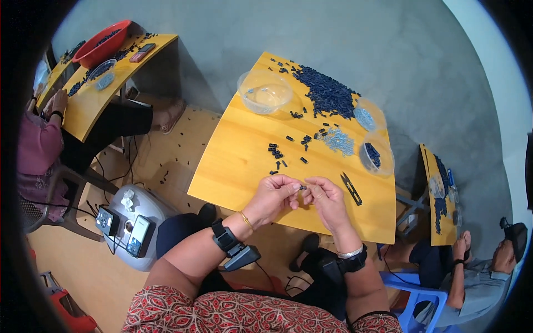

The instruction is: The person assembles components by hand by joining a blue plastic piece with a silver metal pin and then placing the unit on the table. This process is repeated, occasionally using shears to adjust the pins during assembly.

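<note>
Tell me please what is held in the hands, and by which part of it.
A small black piece: the left hand pinches its left end; the right hand is at its right end, grip unclear.

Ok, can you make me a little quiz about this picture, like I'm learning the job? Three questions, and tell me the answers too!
1. True or false: the left hand pinches a small dark piece close to the right hand.
2. What lies on the yellow table, just to the right of the right hand? A) a red tub, B) black snips, C) a blue chair.
3. Fill in the gap: the gold-coloured bangle is on the ____ wrist.

Key: 1 true; 2 B; 3 left.
</note>
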`<control>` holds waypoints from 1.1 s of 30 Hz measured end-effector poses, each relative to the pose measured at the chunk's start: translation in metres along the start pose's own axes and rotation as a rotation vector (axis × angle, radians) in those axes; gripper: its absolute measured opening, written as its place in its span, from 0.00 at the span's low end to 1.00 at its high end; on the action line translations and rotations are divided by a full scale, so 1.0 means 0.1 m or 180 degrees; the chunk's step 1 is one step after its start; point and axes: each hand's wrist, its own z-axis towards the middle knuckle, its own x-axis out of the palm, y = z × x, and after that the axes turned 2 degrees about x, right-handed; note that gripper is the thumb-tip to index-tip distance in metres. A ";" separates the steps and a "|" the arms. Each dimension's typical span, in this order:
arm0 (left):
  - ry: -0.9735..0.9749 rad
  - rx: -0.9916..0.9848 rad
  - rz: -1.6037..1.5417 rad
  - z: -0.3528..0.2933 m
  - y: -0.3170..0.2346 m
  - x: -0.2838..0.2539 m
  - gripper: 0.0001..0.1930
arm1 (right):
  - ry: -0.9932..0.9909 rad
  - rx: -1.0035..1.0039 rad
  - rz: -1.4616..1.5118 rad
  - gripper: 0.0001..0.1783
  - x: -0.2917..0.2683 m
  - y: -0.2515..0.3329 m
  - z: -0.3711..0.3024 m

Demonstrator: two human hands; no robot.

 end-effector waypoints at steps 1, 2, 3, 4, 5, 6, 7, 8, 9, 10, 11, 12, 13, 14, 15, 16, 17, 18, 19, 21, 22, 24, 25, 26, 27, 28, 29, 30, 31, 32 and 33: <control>0.0020 -0.0002 0.0018 0.00 0.00 -0.01 0.04 | -0.0115 -0.0160 -0.0285 0.06 -0.01 0.02 -0.05; 0.0051 -0.0040 0.0025 0.01 0.00 -0.02 0.04 | -0.0240 -0.0321 -0.0574 0.06 -0.01 0.04 -0.09; 0.0083 -0.0078 0.0033 0.01 0.00 -0.01 0.04 | -0.0259 -0.0348 -0.0570 0.06 -0.01 0.05 -0.12; 0.0110 -0.0083 0.0052 -0.01 0.00 0.01 0.04 | -0.0271 -0.0510 -0.1051 0.06 0.01 0.05 -0.15; 0.0075 -0.0095 0.0198 -0.02 -0.01 0.03 0.05 | -0.0289 -0.0674 -0.1533 0.05 0.03 0.07 -0.18; 0.0039 -0.0105 0.0345 -0.03 -0.01 0.05 0.05 | -0.0313 -0.0704 -0.1529 0.05 0.06 0.09 -0.21; 0.0066 -0.0107 0.0369 -0.05 0.00 0.06 0.05 | -0.0336 -0.0909 -0.2013 0.05 0.10 0.12 -0.25; 0.0115 -0.0100 0.0580 -0.09 0.00 0.07 0.05 | -0.0358 -0.1114 -0.2498 0.05 0.14 0.15 -0.29; 0.0160 -0.0093 0.0791 -0.12 0.00 0.10 0.06 | -0.0415 -0.1218 -0.2559 0.04 0.14 0.15 -0.31; 0.0177 -0.0087 0.0819 -0.15 -0.01 0.13 0.06 | -0.0431 -0.1245 -0.2546 0.04 0.14 0.15 -0.34; 0.0193 -0.0133 0.0583 -0.19 -0.01 0.18 0.06 | -0.0505 -0.1192 -0.2374 0.04 0.13 0.14 -0.37; 0.0204 -0.0180 0.0347 -0.22 -0.01 0.23 0.07 | -0.0576 -0.1137 -0.2199 0.04 0.12 0.13 -0.41; 0.0217 -0.0187 0.0368 -0.26 0.01 0.28 0.07 | -0.0593 -0.1151 -0.2186 0.04 0.11 0.11 -0.44; 0.0163 -0.0156 0.0269 -0.29 0.01 0.33 0.07 | -0.0654 -0.1140 -0.1959 0.03 0.11 0.10 -0.46; 0.0108 -0.0125 0.0169 -0.32 0.02 0.37 0.07 | -0.0711 -0.1126 -0.1731 0.03 0.11 0.08 -0.47; 0.0120 -0.0117 0.0193 -0.35 0.02 0.40 0.07 | -0.0716 -0.1151 -0.1718 0.03 0.13 0.07 -0.49; 0.0088 0.0020 0.0234 -0.39 0.04 0.43 0.07 | -0.0751 -0.1177 -0.1484 0.03 0.16 0.04 -0.51; 0.0055 0.0157 0.0275 -0.42 0.05 0.46 0.07 | -0.0784 -0.1200 -0.1249 0.02 0.18 0.02 -0.54; 0.0063 0.0159 0.0290 -0.44 0.07 0.49 0.07 | -0.0789 -0.1214 -0.1240 0.02 0.19 0.01 -0.56; -0.0142 0.0311 0.0565 -0.48 0.09 0.53 0.08 | -0.0885 -0.1322 -0.1162 0.03 0.20 -0.03 -0.59; -0.0138 0.0311 0.0581 -0.48 0.11 0.55 0.08 | -0.0889 -0.1332 -0.1149 0.03 0.20 -0.06 -0.60; -0.0214 0.0303 0.0453 -0.48 0.14 0.55 0.08 | -0.0911 -0.1358 -0.1037 0.03 0.20 -0.10 -0.61; -0.0211 0.0296 0.0467 -0.48 0.15 0.54 0.08 | -0.0920 -0.1362 -0.1024 0.03 0.20 -0.12 -0.62; -0.0274 0.0276 0.0741 -0.48 0.14 0.52 0.07 | -0.0888 -0.1251 -0.0863 0.03 0.22 -0.13 -0.62; -0.0337 0.0254 0.1013 -0.47 0.14 0.50 0.07 | -0.0857 -0.1139 -0.0704 0.03 0.23 -0.14 -0.63; -0.0344 0.0246 0.1019 -0.44 0.16 0.46 0.07 | -0.0860 -0.1132 -0.0694 0.03 0.22 -0.16 -0.61; -0.0275 0.0697 0.1643 -0.38 0.20 0.41 0.05 | -0.0954 -0.1174 -0.0841 0.02 0.18 -0.20 -0.58; -0.0199 0.1150 0.2262 -0.34 0.23 0.37 0.04 | -0.1046 -0.1213 -0.0990 0.02 0.15 -0.24 -0.54; -0.0202 0.1135 0.2267 -0.30 0.26 0.33 0.04 | -0.1053 -0.1202 -0.0981 0.02 0.13 -0.29 -0.51; -0.0229 0.1339 0.2783 -0.26 0.28 0.31 0.04 | -0.1218 -0.1361 -0.1555 0.03 0.09 -0.33 -0.48; -0.0254 0.1541 0.3298 -0.23 0.29 0.29 0.04 | -0.1374 -0.1511 -0.2133 0.03 0.06 -0.38 -0.44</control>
